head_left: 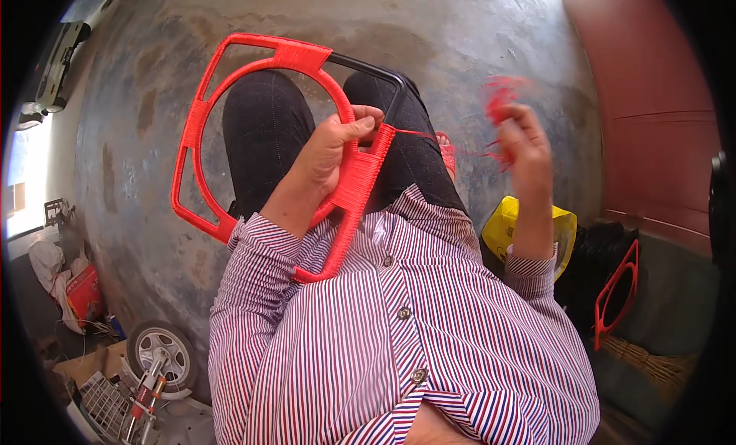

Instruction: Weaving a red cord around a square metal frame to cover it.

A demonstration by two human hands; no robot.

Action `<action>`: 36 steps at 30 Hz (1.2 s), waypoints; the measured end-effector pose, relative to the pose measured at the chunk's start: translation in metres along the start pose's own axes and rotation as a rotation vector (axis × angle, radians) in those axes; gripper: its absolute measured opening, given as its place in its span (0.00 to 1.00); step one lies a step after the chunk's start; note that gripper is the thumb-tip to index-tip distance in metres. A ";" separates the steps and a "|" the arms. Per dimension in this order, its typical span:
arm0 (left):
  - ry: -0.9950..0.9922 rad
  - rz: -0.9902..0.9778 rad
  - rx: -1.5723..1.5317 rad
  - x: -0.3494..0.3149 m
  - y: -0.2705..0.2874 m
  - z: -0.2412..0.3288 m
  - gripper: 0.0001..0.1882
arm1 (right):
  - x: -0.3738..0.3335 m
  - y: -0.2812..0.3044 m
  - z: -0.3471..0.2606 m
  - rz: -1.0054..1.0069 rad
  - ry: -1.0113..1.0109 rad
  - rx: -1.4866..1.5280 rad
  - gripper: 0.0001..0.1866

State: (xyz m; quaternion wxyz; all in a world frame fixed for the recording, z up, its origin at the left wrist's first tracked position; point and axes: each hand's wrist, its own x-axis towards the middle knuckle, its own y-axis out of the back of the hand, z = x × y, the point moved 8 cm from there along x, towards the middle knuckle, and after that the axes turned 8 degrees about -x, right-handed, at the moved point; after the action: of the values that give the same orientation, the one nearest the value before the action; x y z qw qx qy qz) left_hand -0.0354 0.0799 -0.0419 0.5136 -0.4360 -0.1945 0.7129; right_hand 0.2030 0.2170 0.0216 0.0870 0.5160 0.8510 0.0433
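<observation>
Across my thighs lies a square frame [359,180] with a round ring inside it, mostly wrapped in glossy red cord. At its far right corner the bare black metal bar [368,68] shows. My left hand [335,150] is closed around the ring's right side, thumb on top, near where the wrapping ends. From there a red strand [414,131] runs right toward my right hand [527,150]. That hand is raised off to the right, fingers closed on a loose bundle of red cord [502,98], which is smeared by motion.
Beside my right forearm stands a yellow plastic bag [566,238], next to black plastic. Another red-wrapped frame [633,288] leans at the far right. A red panel [644,108] rises behind. At lower left are a wheel [162,353] and a wire rack [106,403].
</observation>
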 end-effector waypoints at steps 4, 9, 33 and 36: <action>-0.016 -0.080 -0.086 -0.003 -0.007 0.008 0.20 | -0.038 -0.111 0.001 -0.725 0.332 -0.409 0.11; -0.016 -0.086 -0.125 -0.008 -0.006 0.008 0.22 | 0.001 -0.132 0.004 -0.405 0.147 -0.620 0.26; 0.037 -0.047 -0.248 -0.001 -0.001 -0.001 0.10 | 0.012 -0.147 -0.054 -0.145 0.770 -0.720 0.12; 0.044 -0.057 -0.207 -0.003 -0.004 0.003 0.10 | 0.021 -0.136 -0.052 -0.110 0.722 -0.573 0.09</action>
State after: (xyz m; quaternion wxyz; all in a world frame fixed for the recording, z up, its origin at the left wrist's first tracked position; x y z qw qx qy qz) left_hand -0.0355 0.0790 -0.0364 0.4899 -0.4968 -0.2680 0.6643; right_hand 0.0652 0.1735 0.0478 -0.0734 0.3773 0.8067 0.4489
